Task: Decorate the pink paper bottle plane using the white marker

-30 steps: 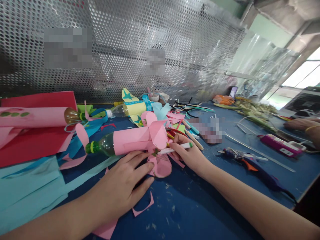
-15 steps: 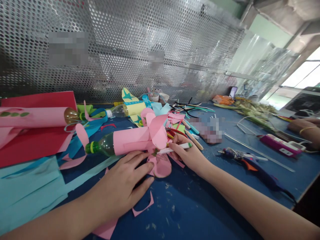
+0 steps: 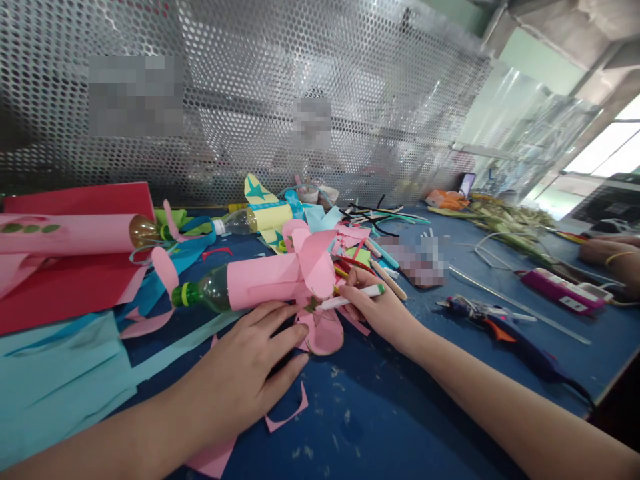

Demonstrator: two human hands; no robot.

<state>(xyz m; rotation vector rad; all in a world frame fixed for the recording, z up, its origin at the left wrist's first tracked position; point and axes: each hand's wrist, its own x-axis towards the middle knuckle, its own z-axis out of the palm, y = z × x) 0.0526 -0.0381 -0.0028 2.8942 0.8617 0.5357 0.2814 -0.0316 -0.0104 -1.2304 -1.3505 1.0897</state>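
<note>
A green plastic bottle (image 3: 213, 293) lies on its side, its body wrapped in pink paper (image 3: 263, 277). Pink paper petals (image 3: 325, 331) fan out at its right end, and a green mark shows on the lower petals. My left hand (image 3: 260, 350) rests with fingers spread, the fingertips on the lower petal and the edge of the wrapping. Pinched in my right hand (image 3: 377, 307) is a white marker (image 3: 345, 299) with a green end. Its tip points left at the green mark; whether it touches the paper I cannot tell.
A glue gun (image 3: 515, 337) and a purple power strip (image 3: 563, 293) lie to the right on the blue table (image 3: 380, 413). Another person's hand (image 3: 607, 257) is at the far right. Coloured paper (image 3: 60, 380) and a pink-wrapped bottle (image 3: 75, 233) lie left. A perforated metal panel (image 3: 240, 87) stands behind.
</note>
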